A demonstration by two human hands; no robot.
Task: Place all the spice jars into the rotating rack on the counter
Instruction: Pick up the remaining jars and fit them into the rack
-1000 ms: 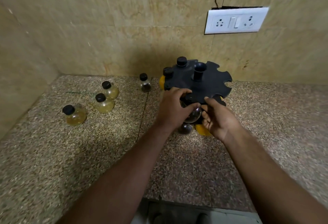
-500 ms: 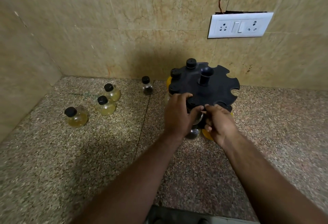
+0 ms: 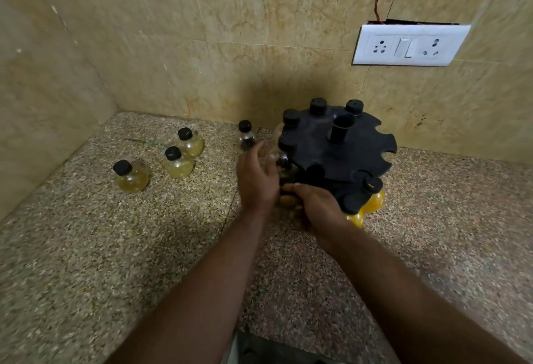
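Note:
The black rotating rack (image 3: 340,153) stands by the back wall, a notched disc with several black-capped jars hanging in its slots and yellow jars (image 3: 373,200) showing under its front edge. My right hand (image 3: 317,209) is closed around the rack's lower front; what its fingers touch is hidden. My left hand (image 3: 256,180) is just left of the rack with fingers apart, beside a clear jar (image 3: 278,158) in a left slot. Loose jars stand on the counter: a small dark one (image 3: 246,138) and three yellowish ones (image 3: 190,144), (image 3: 178,163), (image 3: 131,177).
The speckled granite counter (image 3: 115,248) ends in a corner of beige tiled walls at the left and back. A white switch and socket plate (image 3: 409,45) sits on the back wall above the rack, with a wire rising from it.
My left hand has come off the jar at the rack's front and opened, shifting left. My right hand has dropped lower around the rack's front. The rack's capped slots have turned.

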